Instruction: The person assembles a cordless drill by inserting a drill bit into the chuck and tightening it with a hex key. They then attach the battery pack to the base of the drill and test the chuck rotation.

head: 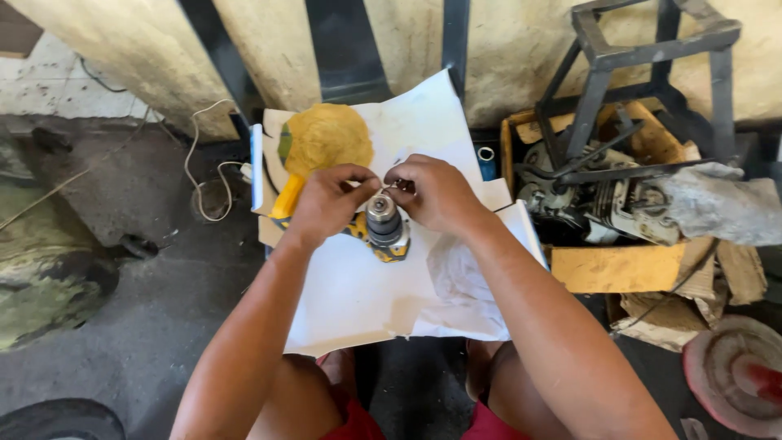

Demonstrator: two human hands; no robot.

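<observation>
A yellow and black power drill (381, 231) lies on white paper sheets (350, 293), its metal chuck pointing up towards me. Over the chuck, my left hand (327, 201) and my right hand (437, 191) meet with fingertips pinched. Between them is a small thin metal piece (389, 187), too small to identify. A yellow cloth (326, 138) lies on the paper behind the drill.
A wooden box (619, 265) at the right holds an engine-like metal part (607, 204) under a black steel frame (643, 73). A white cable (199, 171) trails over the grey concrete floor on the left. A round disc (733, 375) lies at lower right. My knees show below.
</observation>
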